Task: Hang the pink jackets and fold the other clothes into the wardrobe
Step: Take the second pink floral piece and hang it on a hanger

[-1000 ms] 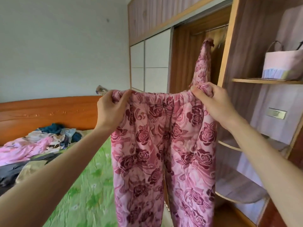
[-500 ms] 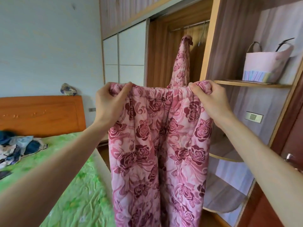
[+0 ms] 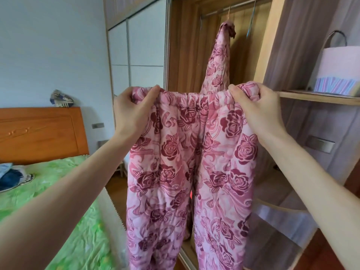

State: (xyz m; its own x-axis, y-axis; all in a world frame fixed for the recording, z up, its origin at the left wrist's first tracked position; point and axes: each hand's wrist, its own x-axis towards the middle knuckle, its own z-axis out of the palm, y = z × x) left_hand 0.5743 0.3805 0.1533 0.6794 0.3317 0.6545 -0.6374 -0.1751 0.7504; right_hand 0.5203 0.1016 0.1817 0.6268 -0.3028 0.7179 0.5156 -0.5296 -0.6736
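Observation:
I hold up a pair of pink quilted trousers with dark red roses by the elastic waistband, in front of the open wardrobe. My left hand grips the waistband's left corner and my right hand grips its right corner. The legs hang straight down past the bottom of the view. Behind the trousers a pink jacket of the same rose fabric hangs from the wardrobe rail; only its upper part shows.
A pink bag stands on a wardrobe shelf at the right, with curved corner shelves below. The bed with a green sheet and wooden headboard lies at the left, with a few clothes at its edge.
The view has turned right toward the wardrobe, so the pile of clothes on the bed has slid nearly out of sight. Both hands keep the same grip on the waistband.

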